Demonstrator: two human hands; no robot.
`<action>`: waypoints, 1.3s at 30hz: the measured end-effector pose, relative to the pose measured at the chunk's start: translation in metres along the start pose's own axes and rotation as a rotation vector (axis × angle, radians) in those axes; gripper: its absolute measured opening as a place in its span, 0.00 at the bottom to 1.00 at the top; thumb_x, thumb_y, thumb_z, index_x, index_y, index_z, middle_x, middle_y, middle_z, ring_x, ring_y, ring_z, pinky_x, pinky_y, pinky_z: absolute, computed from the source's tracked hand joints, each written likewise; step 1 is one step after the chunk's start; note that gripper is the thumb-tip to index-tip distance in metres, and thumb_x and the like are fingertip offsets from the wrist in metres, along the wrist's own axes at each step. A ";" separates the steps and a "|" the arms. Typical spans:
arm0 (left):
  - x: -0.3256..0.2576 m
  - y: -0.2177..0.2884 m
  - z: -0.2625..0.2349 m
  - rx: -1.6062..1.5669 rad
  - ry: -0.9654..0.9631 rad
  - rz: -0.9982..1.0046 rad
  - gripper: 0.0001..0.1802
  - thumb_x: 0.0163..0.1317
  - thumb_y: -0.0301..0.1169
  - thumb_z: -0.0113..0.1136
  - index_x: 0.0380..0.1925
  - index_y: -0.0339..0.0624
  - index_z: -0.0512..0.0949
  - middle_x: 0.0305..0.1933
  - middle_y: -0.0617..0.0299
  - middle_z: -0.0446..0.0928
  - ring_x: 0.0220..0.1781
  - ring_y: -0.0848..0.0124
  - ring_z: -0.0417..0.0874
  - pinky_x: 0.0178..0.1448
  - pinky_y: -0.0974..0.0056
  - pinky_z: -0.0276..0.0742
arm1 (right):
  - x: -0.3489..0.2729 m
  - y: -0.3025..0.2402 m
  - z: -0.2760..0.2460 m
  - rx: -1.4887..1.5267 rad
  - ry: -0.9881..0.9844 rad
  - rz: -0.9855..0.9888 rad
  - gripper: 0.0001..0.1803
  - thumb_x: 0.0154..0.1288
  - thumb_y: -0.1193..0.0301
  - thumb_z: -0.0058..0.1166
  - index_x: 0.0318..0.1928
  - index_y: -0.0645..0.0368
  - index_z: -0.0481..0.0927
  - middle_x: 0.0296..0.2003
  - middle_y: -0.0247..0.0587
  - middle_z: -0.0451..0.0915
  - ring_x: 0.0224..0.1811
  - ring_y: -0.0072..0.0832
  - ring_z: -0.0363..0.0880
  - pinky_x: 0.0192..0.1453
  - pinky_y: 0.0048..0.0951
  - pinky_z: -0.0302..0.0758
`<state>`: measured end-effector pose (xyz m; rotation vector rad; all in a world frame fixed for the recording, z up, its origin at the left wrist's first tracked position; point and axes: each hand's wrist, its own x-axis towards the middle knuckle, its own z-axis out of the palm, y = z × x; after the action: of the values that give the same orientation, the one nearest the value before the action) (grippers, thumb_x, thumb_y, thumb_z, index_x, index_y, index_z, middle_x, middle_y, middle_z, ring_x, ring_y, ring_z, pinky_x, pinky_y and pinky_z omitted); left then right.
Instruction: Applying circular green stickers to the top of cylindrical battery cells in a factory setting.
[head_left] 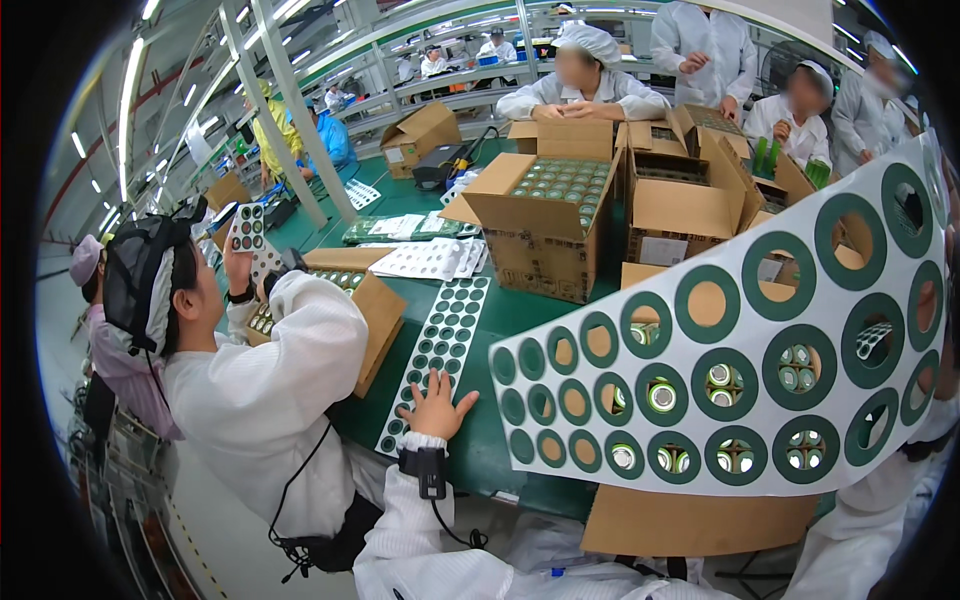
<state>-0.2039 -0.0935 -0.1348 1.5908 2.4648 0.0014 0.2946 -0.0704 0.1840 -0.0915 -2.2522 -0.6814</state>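
Observation:
My left hand lies with spread fingers on the green table, over the edge of a long white sheet of green ring stickers. A second, larger white sheet of green ring stickers is held up on my right, bending toward me, its rings punched through. My right hand is mostly hidden behind that sheet's right end; skin shows through the holes there, and it grips the sheet. Through the holes, green battery cells and cardboard show in an open carton in front of me.
A co-worker on my left holds a small ring sheet over a carton. A carton filled with cells stands ahead, with more cartons to its right. White sheets lie stacked beyond my left hand. Several people sit opposite.

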 end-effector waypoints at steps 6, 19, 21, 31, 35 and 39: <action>0.034 0.011 -0.012 -0.034 -0.054 -0.029 0.44 0.58 0.67 0.34 0.66 0.48 0.53 0.72 0.62 0.46 0.72 0.46 0.46 0.63 0.29 0.47 | 0.015 -0.035 0.000 1.368 0.357 0.728 0.28 0.63 0.78 0.42 0.63 0.70 0.54 0.58 0.56 0.65 0.58 0.36 0.68 0.64 0.37 0.61; -0.069 0.102 -0.114 -0.588 0.558 0.666 0.12 0.57 0.35 0.59 0.28 0.35 0.79 0.28 0.53 0.79 0.28 0.57 0.79 0.33 0.64 0.73 | 0.052 -0.051 0.037 0.900 0.483 1.173 0.37 0.58 0.70 0.50 0.65 0.65 0.49 0.31 0.38 0.77 0.34 0.21 0.78 0.33 0.17 0.77; -0.084 0.121 -0.131 -0.636 0.764 0.825 0.10 0.57 0.32 0.59 0.25 0.35 0.78 0.26 0.54 0.79 0.26 0.57 0.78 0.32 0.64 0.72 | 0.059 -0.048 0.059 1.026 0.629 1.025 0.36 0.57 0.72 0.51 0.64 0.65 0.51 0.36 0.42 0.77 0.35 0.22 0.78 0.39 0.18 0.76; -0.070 0.195 -0.182 -0.658 0.874 1.074 0.18 0.64 0.34 0.48 0.50 0.35 0.71 0.58 0.46 0.64 0.61 0.53 0.61 0.64 0.55 0.53 | -0.015 -0.061 0.184 1.372 0.511 1.324 0.33 0.56 0.78 0.57 0.57 0.57 0.51 0.41 0.42 0.77 0.37 0.21 0.77 0.35 0.18 0.73; -0.026 0.205 -0.155 -0.886 0.568 1.036 0.18 0.68 0.38 0.43 0.45 0.34 0.74 0.43 0.50 0.75 0.46 0.61 0.74 0.52 0.64 0.65 | -0.019 -0.059 0.206 1.417 0.479 1.333 0.34 0.56 0.78 0.58 0.57 0.56 0.51 0.41 0.40 0.76 0.37 0.21 0.76 0.37 0.19 0.73; -0.009 0.199 -0.149 -1.164 0.050 0.953 0.20 0.68 0.42 0.45 0.38 0.33 0.77 0.26 0.64 0.77 0.26 0.79 0.71 0.33 0.76 0.66 | -0.015 -0.052 0.211 1.460 0.491 1.250 0.34 0.55 0.81 0.57 0.57 0.56 0.50 0.41 0.40 0.75 0.39 0.22 0.77 0.38 0.21 0.75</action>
<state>-0.0472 -0.0024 0.0351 1.8219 0.9849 1.2978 0.1522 -0.0071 0.0315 -0.4578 -1.2982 1.3997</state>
